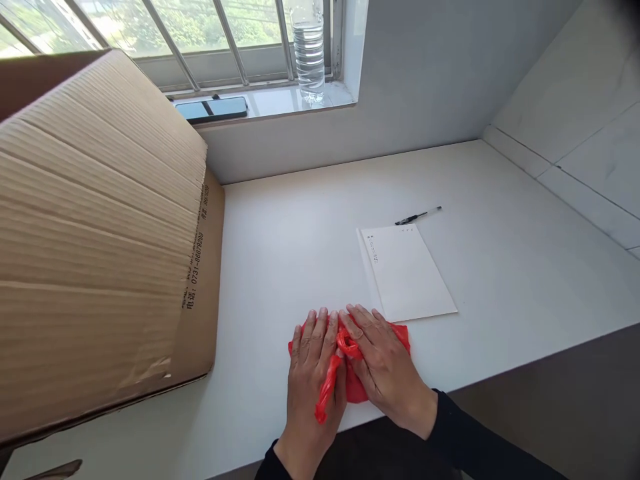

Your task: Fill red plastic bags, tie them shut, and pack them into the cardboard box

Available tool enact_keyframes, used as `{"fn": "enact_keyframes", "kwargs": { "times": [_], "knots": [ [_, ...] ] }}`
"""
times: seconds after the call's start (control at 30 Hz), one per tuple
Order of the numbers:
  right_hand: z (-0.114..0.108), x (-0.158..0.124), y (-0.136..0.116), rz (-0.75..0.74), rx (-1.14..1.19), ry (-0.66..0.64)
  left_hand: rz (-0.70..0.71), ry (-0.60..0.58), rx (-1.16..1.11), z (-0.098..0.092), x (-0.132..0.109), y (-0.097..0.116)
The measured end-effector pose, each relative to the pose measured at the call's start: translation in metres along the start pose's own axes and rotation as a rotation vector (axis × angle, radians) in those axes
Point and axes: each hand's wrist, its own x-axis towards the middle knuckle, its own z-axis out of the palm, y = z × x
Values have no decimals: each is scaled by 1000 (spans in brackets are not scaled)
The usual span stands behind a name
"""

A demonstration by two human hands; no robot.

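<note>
A crumpled red plastic bag (354,388) lies near the front edge of the white table (300,253). My left hand (311,368) lies flat on its left part, fingers stretched out and close together. My right hand (381,363) presses flat on its right part, fingers extended. A twisted red strip of the bag sticks out between the two hands toward me. Both hands touch the bag; neither one grips it.
A large cardboard box (100,247) with an open flap fills the left side. A white sheet of paper (406,272) lies just beyond the bag, with a black pen (418,215) behind it. On the windowsill stand a water bottle (309,50) and a phone (213,108).
</note>
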Motion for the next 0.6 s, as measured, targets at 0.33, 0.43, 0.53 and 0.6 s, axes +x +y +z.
{"fn": "enact_keyframes", "kwargs": {
  "times": [0.33, 0.43, 0.53, 0.6],
  "knots": [
    [-49, -5, -10, 274, 500, 112, -289, 33, -275, -42, -15, 14],
    [-62, -5, -9, 270, 454, -12, -215, -26, -157, -47, -23, 4],
    [-57, -4, -6, 149, 324, -176, -110, -94, -119, -41, -25, -9],
    [-50, -2, -5, 105, 268, -205, -64, -68, -161, -38, -24, -12]
  ]
}}
